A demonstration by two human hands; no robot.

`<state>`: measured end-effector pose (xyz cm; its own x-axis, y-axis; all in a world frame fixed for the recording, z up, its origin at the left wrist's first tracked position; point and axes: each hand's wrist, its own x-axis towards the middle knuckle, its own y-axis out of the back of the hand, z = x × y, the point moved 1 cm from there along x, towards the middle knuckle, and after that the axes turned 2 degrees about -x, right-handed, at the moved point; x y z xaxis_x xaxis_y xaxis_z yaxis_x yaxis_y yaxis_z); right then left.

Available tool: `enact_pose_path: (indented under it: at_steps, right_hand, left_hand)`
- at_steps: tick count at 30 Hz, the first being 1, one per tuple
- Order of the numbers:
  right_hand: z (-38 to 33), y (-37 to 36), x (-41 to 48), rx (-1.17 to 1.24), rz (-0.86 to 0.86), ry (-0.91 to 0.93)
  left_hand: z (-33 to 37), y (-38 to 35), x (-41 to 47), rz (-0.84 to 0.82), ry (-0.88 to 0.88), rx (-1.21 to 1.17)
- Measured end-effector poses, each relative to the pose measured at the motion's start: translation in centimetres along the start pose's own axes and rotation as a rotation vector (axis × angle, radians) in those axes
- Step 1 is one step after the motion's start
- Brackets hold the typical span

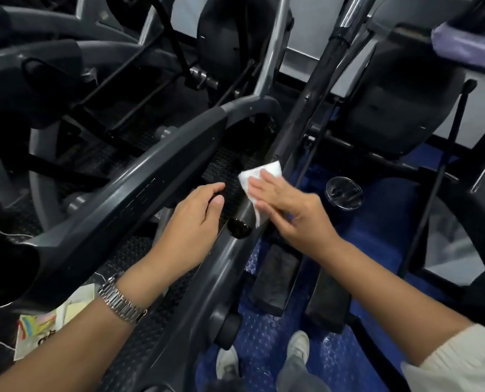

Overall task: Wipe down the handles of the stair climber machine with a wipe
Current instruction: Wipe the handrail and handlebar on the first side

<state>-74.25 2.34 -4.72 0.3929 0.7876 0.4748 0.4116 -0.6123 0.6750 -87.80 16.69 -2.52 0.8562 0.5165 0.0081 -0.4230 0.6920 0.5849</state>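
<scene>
At the bottom edge the two light sneakers (264, 357) are partly cut off, standing on the blue textured floor (306, 306). The left hand (190, 224), with a silver metal watch (121, 299) on its wrist, hovers loosely curled and holds nothing, just beside the round black end of the dark tube handle (244, 210). The right hand (286, 205) lies flat with fingers stretched, pressing the white folded wipe (259, 172) against this handle. The palm hides part of the wipe. Further up, the handle continues into blurred dark machine parts.
</scene>
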Motion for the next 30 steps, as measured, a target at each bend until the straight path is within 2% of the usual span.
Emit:
enact_pose_path:
  at_steps: [3, 8, 14, 19, 25, 30]
  right_hand:
    - [0.5, -0.2, 1.6, 0.019, 0.014, -0.086]
    - [0.1, -0.1, -0.4, 0.024, -0.046, 0.038]
    - [1.8, 0.0, 2.6, 0.041, 0.005, -0.097]
    - [1.8, 0.7, 0.5, 0.042, -0.051, 0.016]
    - [2.6, 0.8, 3.3, 0.04, -0.029, -0.117]
    - [2.0, 1.0, 0.8, 0.044, -0.083, -0.003]
  left_hand:
    - [-0.1, -0.1, -0.6, -0.041, -0.008, 0.021]
    - [-0.2, -0.1, -1.5, -0.049, -0.017, 0.018]
    - [0.4, -0.8, -1.9, -0.08, -0.052, 0.048]
    - [0.4, -1.0, -1.4, -0.11, -0.067, 0.072]
    - [0.5, -1.4, -0.8, -0.14, -0.081, 0.113]
    - [0.3, -1.5, -0.4, -0.17, -0.085, 0.165]
